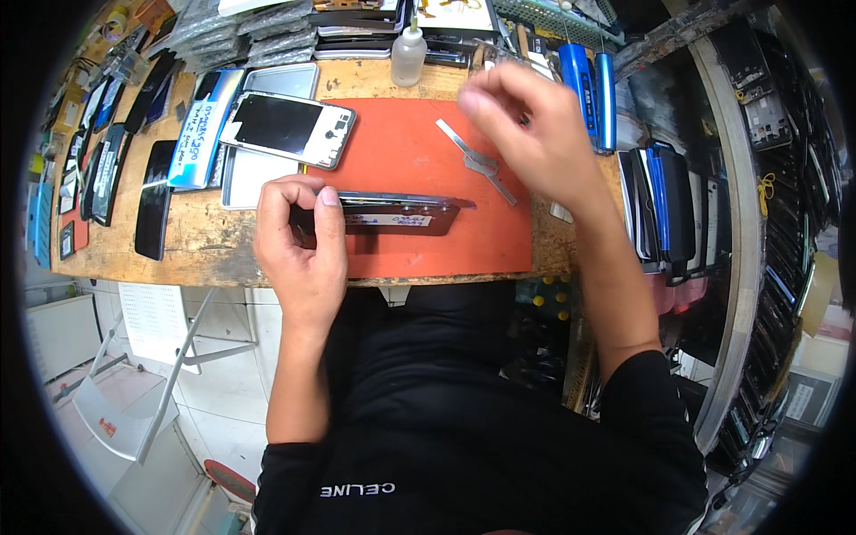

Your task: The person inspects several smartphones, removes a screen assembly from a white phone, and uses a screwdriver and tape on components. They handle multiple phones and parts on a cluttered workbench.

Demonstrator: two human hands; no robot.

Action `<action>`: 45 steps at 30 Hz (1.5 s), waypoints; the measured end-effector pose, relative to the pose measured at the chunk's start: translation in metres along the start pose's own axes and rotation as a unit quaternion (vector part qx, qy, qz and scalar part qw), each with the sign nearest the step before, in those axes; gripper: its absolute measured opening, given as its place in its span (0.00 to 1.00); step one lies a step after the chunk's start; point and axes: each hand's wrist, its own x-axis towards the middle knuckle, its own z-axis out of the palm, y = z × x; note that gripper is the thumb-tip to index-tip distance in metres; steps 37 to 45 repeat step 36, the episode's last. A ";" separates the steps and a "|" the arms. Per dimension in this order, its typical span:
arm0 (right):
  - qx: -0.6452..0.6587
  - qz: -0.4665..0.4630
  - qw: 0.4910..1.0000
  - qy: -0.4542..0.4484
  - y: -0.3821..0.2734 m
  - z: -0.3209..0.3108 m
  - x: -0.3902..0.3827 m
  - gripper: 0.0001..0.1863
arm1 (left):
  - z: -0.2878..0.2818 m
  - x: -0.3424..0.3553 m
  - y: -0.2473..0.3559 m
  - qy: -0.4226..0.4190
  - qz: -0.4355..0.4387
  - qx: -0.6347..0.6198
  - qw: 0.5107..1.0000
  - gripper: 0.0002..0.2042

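My left hand (299,227) grips a dark phone (392,214) by its left end, thumb in front. The phone stands tilted on its long edge over the red mat (410,259), and a white handwritten label is stuck on the side towards me. Above the mat's right part my right hand (522,120) is raised with curled fingers; whatever they pinch, if anything, is hidden. Thin metal strips (480,163) lie on the mat below that hand. Beyond my left hand, a white-framed phone part (290,129) with a dark panel rests partly on a pale tray (259,178).
A squeeze bottle (408,58) stands at the mat's far edge. Blue cylindrical tools (590,94) stand at the back right. Several phones lie at left, including a black one (156,201). Upright phone parts (664,209) crowd the right side. A folding chair (125,406) is below left.
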 end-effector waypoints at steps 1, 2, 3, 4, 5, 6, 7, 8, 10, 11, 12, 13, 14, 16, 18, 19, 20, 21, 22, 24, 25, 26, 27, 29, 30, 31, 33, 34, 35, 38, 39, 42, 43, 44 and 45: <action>0.009 0.011 0.999 -0.039 -0.009 -0.003 -0.015 0.11 | 0.001 0.000 0.000 0.001 -0.002 -0.005 1.000 0.09; 0.022 -0.021 0.997 -0.075 -0.017 -0.005 -0.027 0.09 | 0.001 0.001 0.001 0.000 -0.007 -0.015 1.000 0.09; 0.039 -0.055 0.992 -0.111 -0.021 -0.006 -0.034 0.08 | 0.001 0.001 0.001 -0.002 -0.012 -0.026 1.000 0.09; 0.012 -0.079 0.991 -0.108 -0.023 -0.005 -0.036 0.07 | 0.002 0.002 0.001 -0.001 -0.011 -0.038 0.999 0.08; -0.009 -0.105 0.989 -0.106 -0.024 -0.001 -0.038 0.06 | 0.002 0.002 0.001 -0.006 -0.011 -0.040 0.999 0.08; -0.033 -0.132 0.985 -0.105 -0.024 0.002 -0.039 0.05 | 0.003 0.003 0.001 -0.005 -0.004 -0.042 0.999 0.08; -0.034 -0.132 0.985 -0.103 -0.024 0.004 -0.038 0.05 | 0.003 0.003 0.000 -0.004 0.002 -0.044 0.999 0.08; -0.037 -0.134 0.985 -0.101 -0.023 0.005 -0.037 0.04 | 0.002 0.003 0.000 -0.002 -0.002 -0.045 0.999 0.08; -0.035 -0.138 0.984 -0.103 -0.023 0.005 -0.036 0.04 | 0.001 0.003 0.001 -0.006 -0.005 -0.041 0.999 0.08; -0.032 -0.141 0.984 -0.105 -0.022 0.005 -0.037 0.04 | 0.001 0.002 0.001 -0.006 -0.007 -0.038 0.999 0.08; -0.031 -0.146 0.983 -0.107 -0.022 0.005 -0.037 0.04 | 0.001 0.002 0.000 -0.004 -0.008 -0.034 0.999 0.08; -0.032 -0.144 0.984 -0.097 -0.021 0.006 -0.039 0.04 | 0.001 0.002 0.000 -0.003 -0.009 -0.031 0.999 0.08; -0.036 -0.143 0.985 -0.087 -0.021 0.007 -0.042 0.04 | 0.001 0.002 0.000 -0.003 -0.011 -0.028 1.000 0.08; -0.028 -0.138 0.988 -0.066 -0.018 0.010 -0.049 0.05 | 0.002 0.002 0.000 -0.002 -0.009 -0.029 1.000 0.08; -0.001 -0.134 0.990 -0.045 -0.014 0.014 -0.055 0.06 | 0.002 0.003 0.000 -0.003 -0.007 -0.031 0.999 0.08; 0.000 -0.119 0.992 -0.038 -0.012 0.017 -0.059 0.06 | 0.001 0.003 0.000 -0.005 -0.007 -0.033 0.999 0.08; 0.003 -0.107 0.994 -0.028 -0.010 0.019 -0.064 0.06 | 0.001 0.003 0.000 -0.007 -0.004 -0.033 0.999 0.08; 0.010 -0.098 0.995 -0.016 -0.007 0.021 -0.067 0.07 | 0.001 0.003 0.000 -0.007 -0.006 -0.032 0.999 0.08; 0.023 -0.098 0.995 -0.007 -0.004 0.024 -0.069 0.06 | 0.001 0.003 0.000 -0.008 -0.006 -0.030 0.999 0.08; 0.052 -0.102 0.993 0.017 0.002 0.030 -0.073 0.05 | 0.001 0.003 0.000 -0.007 -0.008 -0.032 0.999 0.08; 0.070 -0.091 0.993 0.026 0.003 0.032 -0.075 0.05 | 0.002 0.004 0.001 -0.004 -0.010 -0.034 0.999 0.08; 0.085 -0.080 0.993 0.033 0.004 0.035 -0.078 0.05 | 0.003 0.004 0.002 0.000 -0.012 -0.038 0.999 0.08; 0.100 -0.070 0.992 0.039 0.004 0.038 -0.080 0.05 | 0.002 0.005 0.004 0.000 0.002 -0.006 1.000 0.08; 0.113 -0.062 0.991 0.047 0.007 0.042 -0.084 0.05 | 0.000 0.005 0.008 -0.002 0.027 0.059 0.998 0.07; 0.120 -0.058 0.990 0.052 0.009 0.044 -0.086 0.05 | -0.002 0.006 0.010 -0.002 0.076 0.111 0.991 0.06; 0.123 -0.061 0.989 0.056 0.010 0.047 -0.088 0.05 | -0.003 0.007 0.012 -0.001 0.125 0.161 0.979 0.06; 0.130 -0.069 0.987 0.063 0.014 0.051 -0.092 0.05 | -0.005 0.009 0.017 -0.011 0.185 0.224 0.957 0.05; 0.127 -0.070 0.987 0.064 0.015 0.053 -0.093 0.05 | -0.006 0.009 0.019 -0.021 0.195 0.236 0.952 0.04; 0.124 -0.070 0.988 0.064 0.016 0.054 -0.095 0.05 | -0.006 0.009 0.022 -0.031 0.200 0.248 0.947 0.04; 0.122 -0.071 0.988 0.065 0.018 0.054 -0.096 0.05 | -0.005 0.007 0.024 -0.040 0.197 0.257 0.945 0.04; 0.122 -0.071 0.988 0.065 0.018 0.054 -0.096 0.05 | -0.005 0.007 0.024 -0.040 0.197 0.257 0.945 0.04; 0.122 -0.071 0.988 0.065 0.018 0.054 -0.096 0.05 | -0.005 0.007 0.024 -0.040 0.197 0.257 0.945 0.04; 0.122 -0.071 0.988 0.065 0.018 0.054 -0.096 0.05 | -0.005 0.007 0.024 -0.040 0.197 0.257 0.945 0.04; 0.122 -0.071 0.988 0.065 0.018 0.054 -0.096 0.05 | -0.005 0.007 0.024 -0.040 0.197 0.257 0.945 0.04; 0.122 -0.071 0.988 0.065 0.018 0.054 -0.096 0.05 | -0.005 0.007 0.024 -0.040 0.197 0.257 0.945 0.04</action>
